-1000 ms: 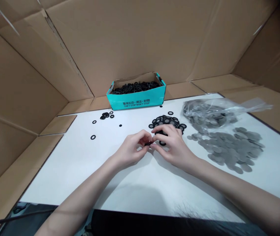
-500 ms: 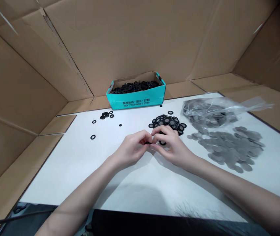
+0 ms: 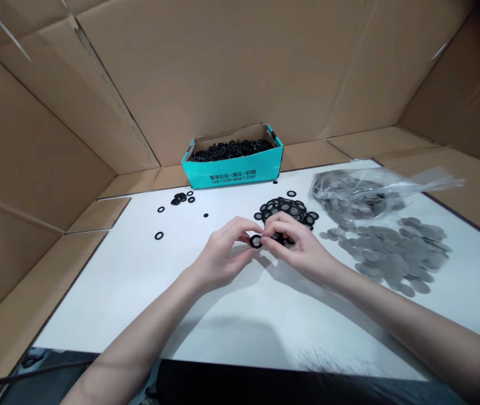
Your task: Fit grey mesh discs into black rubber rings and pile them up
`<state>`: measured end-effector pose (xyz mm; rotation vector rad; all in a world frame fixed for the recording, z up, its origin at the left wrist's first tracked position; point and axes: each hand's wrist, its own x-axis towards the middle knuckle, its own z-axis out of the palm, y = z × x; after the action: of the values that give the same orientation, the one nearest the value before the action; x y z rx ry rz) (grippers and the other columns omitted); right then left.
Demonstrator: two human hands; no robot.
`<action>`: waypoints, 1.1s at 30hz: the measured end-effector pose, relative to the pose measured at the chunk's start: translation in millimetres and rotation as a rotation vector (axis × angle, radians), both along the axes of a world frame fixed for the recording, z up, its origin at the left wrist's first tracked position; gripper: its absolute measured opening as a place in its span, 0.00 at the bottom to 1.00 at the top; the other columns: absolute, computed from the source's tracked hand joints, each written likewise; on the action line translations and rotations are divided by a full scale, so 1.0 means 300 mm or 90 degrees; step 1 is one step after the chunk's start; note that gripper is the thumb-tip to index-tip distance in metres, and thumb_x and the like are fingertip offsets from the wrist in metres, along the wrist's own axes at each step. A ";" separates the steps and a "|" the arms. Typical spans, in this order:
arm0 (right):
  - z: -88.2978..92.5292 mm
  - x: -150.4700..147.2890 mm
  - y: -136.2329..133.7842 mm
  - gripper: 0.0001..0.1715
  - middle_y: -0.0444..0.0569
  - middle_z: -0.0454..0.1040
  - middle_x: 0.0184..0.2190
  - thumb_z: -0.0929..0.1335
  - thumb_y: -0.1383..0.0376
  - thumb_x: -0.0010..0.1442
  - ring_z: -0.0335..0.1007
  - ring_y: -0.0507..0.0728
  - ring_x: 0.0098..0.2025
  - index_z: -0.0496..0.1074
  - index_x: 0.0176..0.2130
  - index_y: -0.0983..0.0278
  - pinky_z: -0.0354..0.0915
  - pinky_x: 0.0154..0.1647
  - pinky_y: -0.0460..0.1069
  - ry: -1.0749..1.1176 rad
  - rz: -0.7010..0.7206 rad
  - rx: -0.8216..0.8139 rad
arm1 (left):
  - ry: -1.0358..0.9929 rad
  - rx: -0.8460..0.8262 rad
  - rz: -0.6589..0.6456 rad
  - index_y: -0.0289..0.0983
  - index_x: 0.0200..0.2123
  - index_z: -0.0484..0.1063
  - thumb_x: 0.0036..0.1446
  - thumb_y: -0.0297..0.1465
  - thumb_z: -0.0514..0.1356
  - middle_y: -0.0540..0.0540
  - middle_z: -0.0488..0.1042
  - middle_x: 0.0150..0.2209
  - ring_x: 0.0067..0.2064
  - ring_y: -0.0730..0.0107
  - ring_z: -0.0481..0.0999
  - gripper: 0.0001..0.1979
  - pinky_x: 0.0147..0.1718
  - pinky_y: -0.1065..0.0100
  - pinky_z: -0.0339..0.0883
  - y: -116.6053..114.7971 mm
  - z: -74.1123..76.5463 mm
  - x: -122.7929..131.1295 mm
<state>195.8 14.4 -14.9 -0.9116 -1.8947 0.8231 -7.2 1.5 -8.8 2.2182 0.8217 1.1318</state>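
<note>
A black ring-shaped washer (image 3: 256, 241) is held up between my two hands, its face tilted toward me. My right hand (image 3: 292, 239) pinches its right edge between thumb and forefinger. The thumb and forefinger of my left hand (image 3: 227, 247) curve around its left side, at its upper and lower edges. Whether a disc sits inside the ring I cannot tell. Just behind my right hand lies a pile of black washers with grey centres (image 3: 286, 207), partly hidden by the fingers. Thin round grey discs (image 3: 395, 253) are spread on the white table to the right.
A turquoise box (image 3: 233, 171) full of black rings stands at the back. A clear plastic bag (image 3: 358, 194) of grey discs lies at the back right. Several loose black rings (image 3: 179, 198) lie at the left on the white tabletop (image 3: 108, 287). Cardboard walls (image 3: 231, 62) surround it.
The washer has been raised and turned, so its round face now shows instead of its edge. My left fingers have opened slightly around it.
</note>
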 end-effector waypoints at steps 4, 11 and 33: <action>0.002 -0.006 0.004 0.12 0.51 0.72 0.37 0.66 0.59 0.62 0.69 0.59 0.43 0.73 0.30 0.61 0.62 0.39 0.53 0.039 0.036 -0.092 | -0.017 0.040 0.013 0.39 0.48 0.69 0.58 0.25 0.65 0.46 0.74 0.41 0.38 0.72 0.76 0.15 0.40 0.69 0.75 0.000 0.001 0.004; -0.007 -0.028 -0.010 0.10 0.51 0.75 0.37 0.69 0.57 0.57 0.69 0.58 0.38 0.73 0.30 0.61 0.57 0.30 0.51 0.068 0.039 -0.167 | -0.032 0.087 0.027 0.38 0.46 0.68 0.59 0.26 0.65 0.48 0.74 0.39 0.37 0.74 0.74 0.13 0.36 0.71 0.73 -0.014 0.012 0.031; -0.007 -0.032 -0.015 0.12 0.52 0.74 0.38 0.69 0.56 0.57 0.71 0.60 0.41 0.71 0.30 0.62 0.67 0.39 0.55 0.096 0.035 -0.231 | -0.010 0.197 0.075 0.40 0.49 0.68 0.62 0.28 0.63 0.47 0.77 0.41 0.39 0.71 0.77 0.13 0.40 0.68 0.73 -0.025 -0.001 0.042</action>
<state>186.1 10.0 -17.1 -0.9843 -1.6739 1.2623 5.4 -5.9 -9.1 2.4304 0.8261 1.4128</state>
